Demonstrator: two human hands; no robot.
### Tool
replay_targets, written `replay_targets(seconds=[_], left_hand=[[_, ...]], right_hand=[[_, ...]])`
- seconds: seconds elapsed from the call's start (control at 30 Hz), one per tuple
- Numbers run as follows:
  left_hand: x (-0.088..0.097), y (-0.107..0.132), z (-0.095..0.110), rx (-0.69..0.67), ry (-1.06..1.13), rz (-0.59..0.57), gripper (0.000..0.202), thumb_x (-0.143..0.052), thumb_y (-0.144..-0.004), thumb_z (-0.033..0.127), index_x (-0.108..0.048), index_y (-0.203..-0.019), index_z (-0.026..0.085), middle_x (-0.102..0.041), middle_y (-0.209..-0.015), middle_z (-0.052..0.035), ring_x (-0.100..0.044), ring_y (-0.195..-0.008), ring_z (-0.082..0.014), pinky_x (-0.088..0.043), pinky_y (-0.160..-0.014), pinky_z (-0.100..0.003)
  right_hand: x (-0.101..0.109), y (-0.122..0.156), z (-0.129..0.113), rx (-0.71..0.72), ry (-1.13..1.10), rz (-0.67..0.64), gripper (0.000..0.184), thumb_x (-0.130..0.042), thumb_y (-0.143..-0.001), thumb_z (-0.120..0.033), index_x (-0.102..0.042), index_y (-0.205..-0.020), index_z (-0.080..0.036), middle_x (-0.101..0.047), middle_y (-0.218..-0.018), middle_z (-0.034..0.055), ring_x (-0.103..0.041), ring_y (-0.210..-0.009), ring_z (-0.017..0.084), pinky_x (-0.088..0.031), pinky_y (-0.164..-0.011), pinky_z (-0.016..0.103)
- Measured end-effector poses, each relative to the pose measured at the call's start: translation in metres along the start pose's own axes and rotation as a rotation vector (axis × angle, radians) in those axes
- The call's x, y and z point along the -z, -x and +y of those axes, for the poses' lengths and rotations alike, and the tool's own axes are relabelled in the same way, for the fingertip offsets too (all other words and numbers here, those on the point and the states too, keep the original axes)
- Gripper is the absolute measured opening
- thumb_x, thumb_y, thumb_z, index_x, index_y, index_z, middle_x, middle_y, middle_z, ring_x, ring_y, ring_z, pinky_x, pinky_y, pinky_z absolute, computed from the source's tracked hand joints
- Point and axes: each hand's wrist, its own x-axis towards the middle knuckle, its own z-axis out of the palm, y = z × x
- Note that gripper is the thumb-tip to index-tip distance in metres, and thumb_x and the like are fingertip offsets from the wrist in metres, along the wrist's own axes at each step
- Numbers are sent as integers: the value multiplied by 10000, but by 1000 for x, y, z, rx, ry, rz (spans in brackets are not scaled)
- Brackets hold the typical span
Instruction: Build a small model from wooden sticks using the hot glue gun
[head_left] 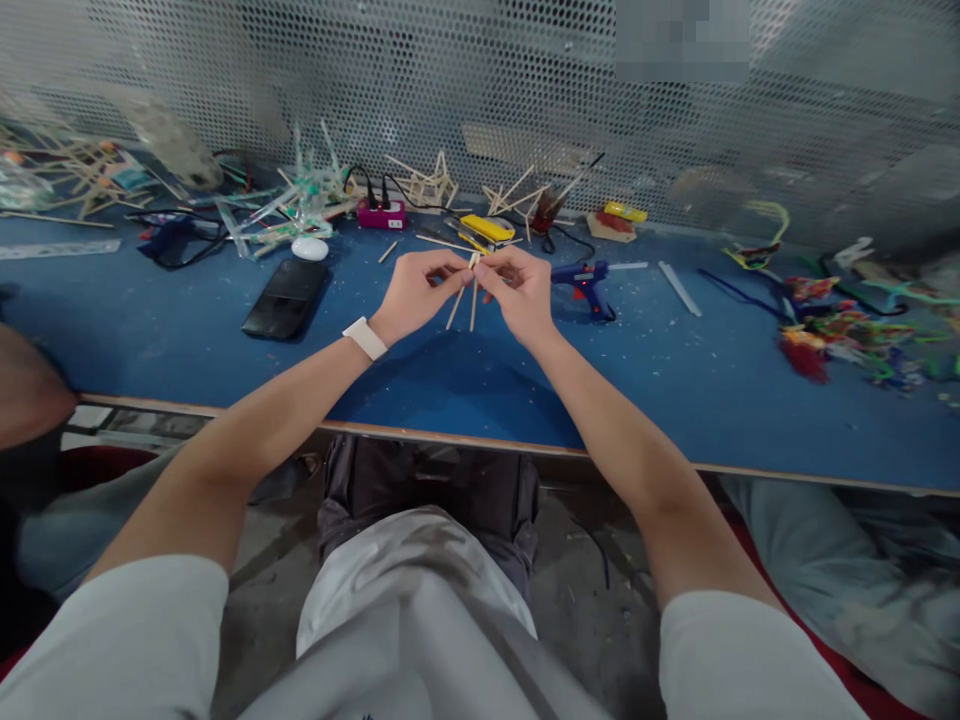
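Note:
My left hand and my right hand meet above the blue table, each pinching thin wooden sticks near their upper ends. Two of the sticks slant down and spread apart below the fingers. Fingertips hide how their tops join. Just right of my right hand, a blue glue gun lies on its side. Behind the hands is a yellow utility knife. To the left of my left hand rests a black phone, with a white oval object behind it.
A purple power strip with plugged cables stands at the back. Stick frames lean near the perforated metal screen. Colourful tangled pieces lie at right, a clear glue stick nearer. People sit on both sides.

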Motion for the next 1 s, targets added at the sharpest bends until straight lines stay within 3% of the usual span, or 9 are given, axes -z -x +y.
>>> replay_targets(seconds=[0.53,1.0], left_hand=[[0,0,2,19,21,0,255,-806,-1089,454,-893,-1020,225,-875,-927,-54,-748,-747,-148,-532,-636,-268],[1,0,4,44,18,-19,326,-815,-1093,538,-875,-1000,231,-864,-916,-59,-755,-743,-156,-547,-634,-278]], right_hand=[[0,0,2,0,-9,6,567,-926,-868,-845,-868,-944,-287,-797,-879,7,-747,-725,171,-587,-529,301],[-1,0,-4,-19,17,14,617,-908,-845,-895,-855,-930,-286,-798,-885,14,-751,-772,187,-595,-549,313]])
